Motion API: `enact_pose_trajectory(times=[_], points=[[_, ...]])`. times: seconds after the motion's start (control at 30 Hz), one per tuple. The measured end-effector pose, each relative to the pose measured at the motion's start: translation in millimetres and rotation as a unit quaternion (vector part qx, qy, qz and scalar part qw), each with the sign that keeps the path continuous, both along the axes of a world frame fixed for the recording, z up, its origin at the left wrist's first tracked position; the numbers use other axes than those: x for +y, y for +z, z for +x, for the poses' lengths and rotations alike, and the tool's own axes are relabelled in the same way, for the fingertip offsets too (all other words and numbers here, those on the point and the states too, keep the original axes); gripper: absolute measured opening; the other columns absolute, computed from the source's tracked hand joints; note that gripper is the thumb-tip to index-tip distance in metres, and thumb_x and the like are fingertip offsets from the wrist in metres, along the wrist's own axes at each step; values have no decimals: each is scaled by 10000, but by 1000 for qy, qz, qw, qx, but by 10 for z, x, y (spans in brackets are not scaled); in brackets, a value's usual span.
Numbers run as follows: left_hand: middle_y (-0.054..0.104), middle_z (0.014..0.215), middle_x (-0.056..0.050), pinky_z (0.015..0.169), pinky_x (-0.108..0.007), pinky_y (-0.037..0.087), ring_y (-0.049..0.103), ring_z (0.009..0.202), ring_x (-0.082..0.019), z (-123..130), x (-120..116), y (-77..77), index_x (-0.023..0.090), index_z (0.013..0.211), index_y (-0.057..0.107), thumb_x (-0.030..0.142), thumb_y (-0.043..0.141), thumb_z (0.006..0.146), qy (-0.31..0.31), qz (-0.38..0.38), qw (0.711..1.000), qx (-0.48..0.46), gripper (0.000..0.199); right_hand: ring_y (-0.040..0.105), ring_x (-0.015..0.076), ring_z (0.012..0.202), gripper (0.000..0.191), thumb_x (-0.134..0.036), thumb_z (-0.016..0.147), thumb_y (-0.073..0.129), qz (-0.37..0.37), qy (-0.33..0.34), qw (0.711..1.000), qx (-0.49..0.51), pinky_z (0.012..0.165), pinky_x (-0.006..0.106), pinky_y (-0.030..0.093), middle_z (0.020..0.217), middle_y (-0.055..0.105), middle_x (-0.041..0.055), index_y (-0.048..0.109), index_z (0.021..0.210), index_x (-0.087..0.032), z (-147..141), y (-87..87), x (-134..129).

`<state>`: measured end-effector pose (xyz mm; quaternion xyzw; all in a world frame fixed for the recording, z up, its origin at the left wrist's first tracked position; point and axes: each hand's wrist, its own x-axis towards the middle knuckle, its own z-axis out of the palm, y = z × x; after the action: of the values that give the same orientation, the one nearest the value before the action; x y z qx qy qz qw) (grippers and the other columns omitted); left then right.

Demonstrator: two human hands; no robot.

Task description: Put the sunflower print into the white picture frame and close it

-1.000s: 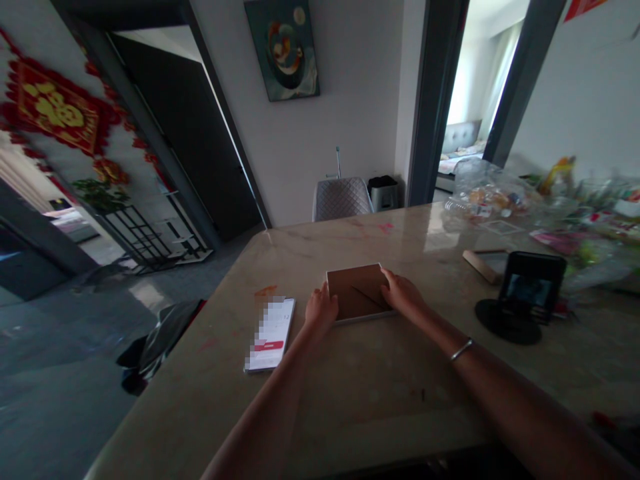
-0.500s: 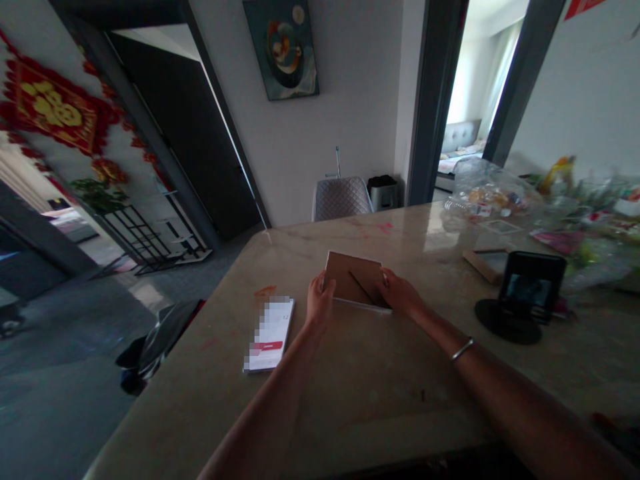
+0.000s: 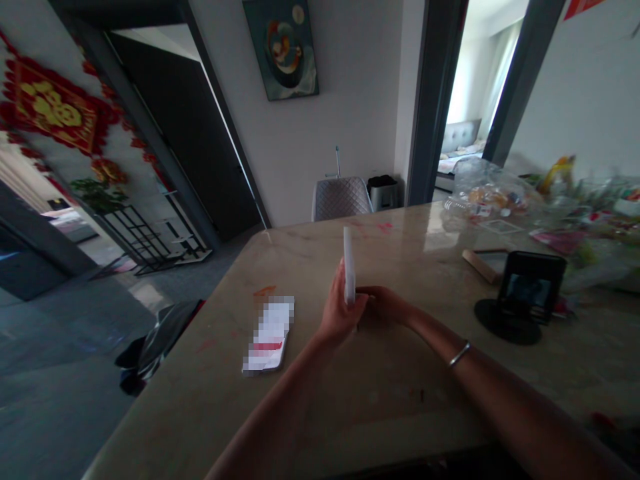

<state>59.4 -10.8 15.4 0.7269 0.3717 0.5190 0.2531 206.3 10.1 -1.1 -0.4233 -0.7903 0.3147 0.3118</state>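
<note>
A picture frame (image 3: 349, 263) with a white edge stands turned edge-on to me above the table. My left hand (image 3: 343, 313) is closed around its lower part, fingers along the left side and thumb across the near edge. My right hand (image 3: 387, 303) is at the frame's lower right side, its fingers bent in against it and partly hidden. The brown back and its stand strip do not show at this angle. To the left of my left forearm lies a phone (image 3: 270, 333) with a lit, blurred-out screen.
On the right, a dark device on a round stand (image 3: 530, 287) stands in front of a light wooden frame (image 3: 487, 263). Clear plastic bags (image 3: 493, 190) and wrapped items crowd the table's far right. A quilted chair (image 3: 343, 199) stands beyond the table (image 3: 400, 407).
The picture frame has turned from its brown back facing me to edge-on and upright. My left hand has moved slightly right, and my right hand has moved left to its lower side.
</note>
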Motion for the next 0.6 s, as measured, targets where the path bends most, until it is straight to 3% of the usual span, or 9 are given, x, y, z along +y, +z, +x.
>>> enact_pose_trajectory(times=[0.13, 0.23, 0.33, 0.43, 0.53, 0.6], points=[[170, 1447, -95, 1057, -380, 232, 171, 1318, -223, 14, -59, 43, 188, 1370, 195, 259, 491, 780, 13, 33, 973, 228, 664, 613, 197, 895, 356, -312, 849, 348, -90, -17, 991, 101, 810, 346, 455, 1000, 666, 65, 614, 1042, -174, 59, 52, 22], [162, 1451, -79, 1053, -376, 250, 176, 1318, -209, 2, -18, -4, 196, 1373, 198, 196, 453, 786, 13, 1, 959, 284, 641, 622, 197, 874, 405, -345, 879, 293, -178, -106, 957, 204, 733, 311, 487, 1017, 653, 114, 568, 1084, -130, 179, 109, 86], [235, 1430, -76, 1061, -369, 245, 223, 1304, -214, -11, 57, -120, 195, 1350, 275, 172, 511, 738, 12, -35, 940, 340, 657, 621, 190, 889, 530, -404, 902, 140, -197, -172, 926, 272, 701, 286, 494, 1052, 635, 137, 511, 1144, -111, 329, 119, 177], [357, 1372, -89, 1067, -355, 230, 298, 1271, -210, -8, 97, -217, 178, 1289, 391, 286, 558, 744, 2, -41, 925, 378, 580, 635, 196, 831, 575, -405, 902, 88, -214, -184, 922, 263, 673, 302, 496, 982, 658, 139, 515, 1127, -95, 438, 28, 279], [437, 1318, -87, 1054, -343, 249, 352, 1241, -209, 2, 102, -225, 182, 1240, 453, 402, 576, 736, -10, -40, 925, 378, 563, 638, 194, 764, 367, -334, 856, 348, -190, -249, 930, 191, 647, 282, 484, 914, 676, 117, 568, 1039, -105, 473, -106, 354], [476, 1285, -81, 1037, -322, 275, 387, 1217, -192, -5, 106, -188, 182, 1197, 495, 398, 522, 782, 17, -44, 930, 364, 469, 632, 191, 764, 287, -291, 805, 451, -144, -275, 945, 105, 647, 267, 470, 873, 682, 95, 596, 988, -124, 469, -165, 370]])
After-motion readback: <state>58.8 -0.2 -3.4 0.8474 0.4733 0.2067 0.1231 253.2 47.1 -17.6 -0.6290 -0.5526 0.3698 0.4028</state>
